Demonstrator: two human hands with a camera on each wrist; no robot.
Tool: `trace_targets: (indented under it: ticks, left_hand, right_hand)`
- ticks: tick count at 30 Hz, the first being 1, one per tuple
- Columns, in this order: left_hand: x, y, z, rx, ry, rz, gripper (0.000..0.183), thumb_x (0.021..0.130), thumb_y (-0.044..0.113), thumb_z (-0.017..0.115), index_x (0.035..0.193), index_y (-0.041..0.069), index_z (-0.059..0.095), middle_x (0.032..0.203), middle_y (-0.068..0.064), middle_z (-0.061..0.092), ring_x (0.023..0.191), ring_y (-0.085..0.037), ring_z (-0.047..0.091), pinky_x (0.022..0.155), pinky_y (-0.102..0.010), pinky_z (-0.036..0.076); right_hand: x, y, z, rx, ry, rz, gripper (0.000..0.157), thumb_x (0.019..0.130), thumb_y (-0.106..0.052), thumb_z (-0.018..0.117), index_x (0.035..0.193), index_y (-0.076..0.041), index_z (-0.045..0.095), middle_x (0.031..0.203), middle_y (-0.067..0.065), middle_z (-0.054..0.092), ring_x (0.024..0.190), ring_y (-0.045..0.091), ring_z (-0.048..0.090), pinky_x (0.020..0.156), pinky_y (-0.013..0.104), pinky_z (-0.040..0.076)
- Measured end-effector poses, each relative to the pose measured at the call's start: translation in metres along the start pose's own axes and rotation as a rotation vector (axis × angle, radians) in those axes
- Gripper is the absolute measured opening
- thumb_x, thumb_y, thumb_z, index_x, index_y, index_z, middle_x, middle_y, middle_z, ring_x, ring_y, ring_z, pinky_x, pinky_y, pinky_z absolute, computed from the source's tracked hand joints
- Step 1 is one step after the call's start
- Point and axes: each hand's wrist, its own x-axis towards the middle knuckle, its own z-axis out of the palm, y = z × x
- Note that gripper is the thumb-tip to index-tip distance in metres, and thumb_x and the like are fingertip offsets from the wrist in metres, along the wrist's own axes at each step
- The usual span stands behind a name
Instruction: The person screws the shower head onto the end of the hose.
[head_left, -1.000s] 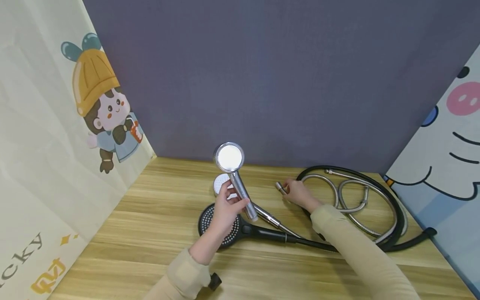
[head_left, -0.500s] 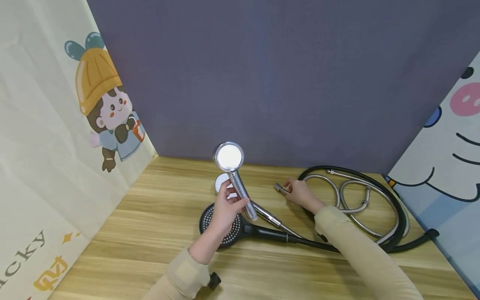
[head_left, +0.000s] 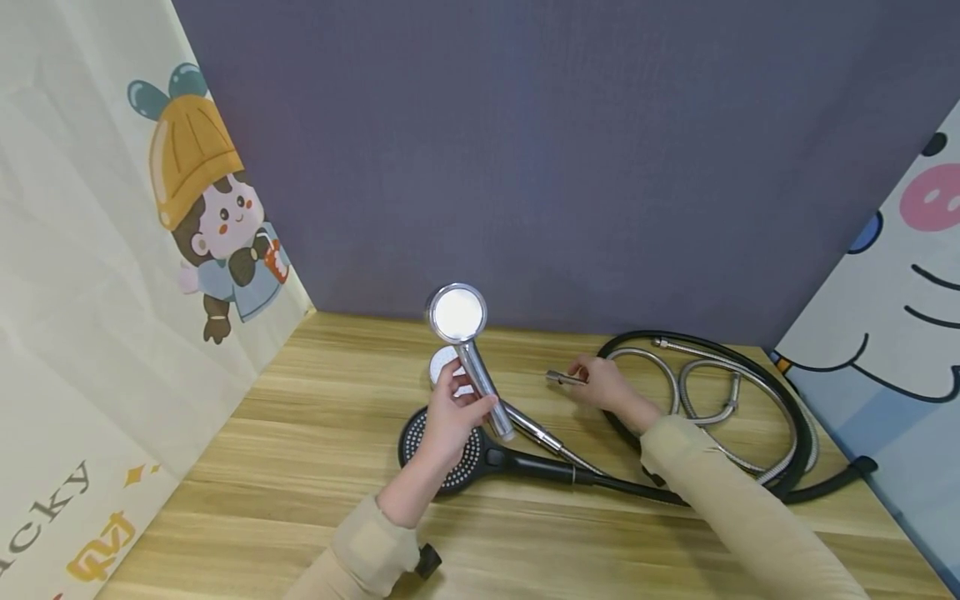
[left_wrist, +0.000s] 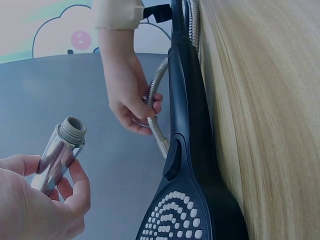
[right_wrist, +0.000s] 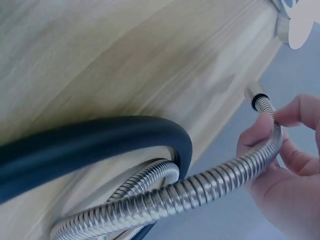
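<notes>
My left hand (head_left: 452, 421) grips the handle of a chrome shower head (head_left: 480, 377), its round face up and toward the camera. In the left wrist view the handle's threaded end (left_wrist: 73, 128) points up, with nothing screwed onto it. My right hand (head_left: 602, 385) pinches a silver metal shower hose (right_wrist: 200, 187) between thumb and fingers, just behind its end fitting (head_left: 557, 377). That fitting points left, toward the chrome handle, with a gap between them. Below my left hand a black shower head (head_left: 525, 467) lies on the table, and behind it lies a second chrome shower head (head_left: 532, 427).
Coiled silver hoses (head_left: 720, 364) and a thick black hose (head_left: 806, 433) lie on the right of the wooden table (head_left: 315, 500). A grey panel (head_left: 525, 167) stands along the back edge. Printed sheets (head_left: 82, 250) hang at both sides.
My right hand has turned the hose end from slanting up to the left to nearly level, and the right forearm has shifted slightly right. The left hand keeps its hold, almost still.
</notes>
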Motion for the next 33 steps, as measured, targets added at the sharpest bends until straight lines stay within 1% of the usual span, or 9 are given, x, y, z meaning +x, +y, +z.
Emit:
trace_targets:
  ticks: [3,6,10,14,17,21,27,33]
  left_hand:
    - [0.0,0.001,0.0,0.002,-0.001,-0.001,0.07,0.078,-0.009,0.066,0.139,0.007,0.035,0.11,-0.015,0.052,0.077,-0.012,0.059,0.063,-0.028,0.058]
    - [0.0,0.002,0.0,-0.004,-0.001,0.001,0.07,0.078,-0.01,0.066,0.139,0.007,0.035,0.11,-0.015,0.052,0.077,-0.012,0.059,0.062,-0.028,0.057]
    - [0.001,0.003,0.0,-0.007,-0.002,0.001,0.07,0.078,-0.01,0.065,0.139,0.006,0.035,0.109,-0.015,0.052,0.077,-0.012,0.059,0.062,-0.029,0.057]
    - [0.0,0.003,-0.001,-0.001,-0.003,0.003,0.07,0.078,-0.01,0.066,0.138,0.006,0.035,0.108,-0.015,0.052,0.076,-0.012,0.059,0.062,-0.03,0.058]
    - [-0.001,0.004,-0.002,-0.004,0.003,0.008,0.069,0.077,-0.01,0.066,0.137,0.008,0.036,0.108,-0.013,0.053,0.076,-0.013,0.059,0.063,-0.032,0.058]
    - [-0.001,0.005,-0.003,-0.011,0.014,0.012,0.068,0.078,-0.01,0.066,0.136,0.01,0.038,0.108,-0.013,0.053,0.077,-0.014,0.059,0.064,-0.033,0.058]
    - [-0.001,0.005,-0.004,-0.008,0.016,0.007,0.068,0.078,-0.009,0.066,0.137,0.01,0.038,0.11,-0.013,0.053,0.077,-0.014,0.06,0.064,-0.031,0.058]
    - [-0.001,0.007,-0.004,-0.029,0.015,0.007,0.067,0.079,-0.01,0.065,0.137,0.011,0.038,0.109,-0.013,0.052,0.078,-0.014,0.059,0.068,-0.037,0.059]
  right_hand:
    - [-0.004,-0.003,-0.005,0.032,0.0,-0.002,0.028,0.081,-0.007,0.064,0.108,0.0,0.062,0.086,0.01,0.06,0.067,0.018,0.05,0.054,0.028,0.043]
    - [-0.007,-0.005,-0.01,0.025,0.004,-0.02,0.03,0.08,-0.006,0.064,0.109,0.001,0.061,0.087,0.009,0.06,0.072,0.018,0.053,0.058,0.029,0.045]
    - [-0.011,-0.009,-0.016,0.018,-0.008,-0.03,0.028,0.082,-0.008,0.067,0.108,0.001,0.062,0.088,0.009,0.061,0.077,0.019,0.055,0.062,0.031,0.048]
    - [-0.016,-0.012,-0.022,0.012,0.001,-0.031,0.024,0.082,-0.012,0.071,0.102,-0.002,0.063,0.088,0.008,0.062,0.079,0.019,0.056,0.064,0.033,0.051]
    - [-0.021,-0.014,-0.025,-0.005,0.022,-0.029,0.02,0.08,-0.017,0.073,0.095,-0.006,0.064,0.084,0.005,0.062,0.075,0.017,0.056,0.063,0.031,0.05]
    - [-0.027,-0.016,-0.028,-0.036,0.048,-0.049,0.017,0.08,-0.021,0.074,0.089,-0.011,0.064,0.082,0.001,0.062,0.07,0.014,0.054,0.06,0.029,0.046]
    - [-0.034,-0.016,-0.031,-0.044,0.107,-0.097,0.016,0.079,-0.023,0.075,0.088,-0.015,0.065,0.081,-0.002,0.063,0.073,0.012,0.056,0.063,0.029,0.047]
    - [-0.045,-0.023,-0.038,-0.015,0.15,-0.117,0.017,0.08,-0.023,0.075,0.089,-0.013,0.065,0.08,-0.003,0.062,0.071,0.012,0.054,0.061,0.027,0.048]
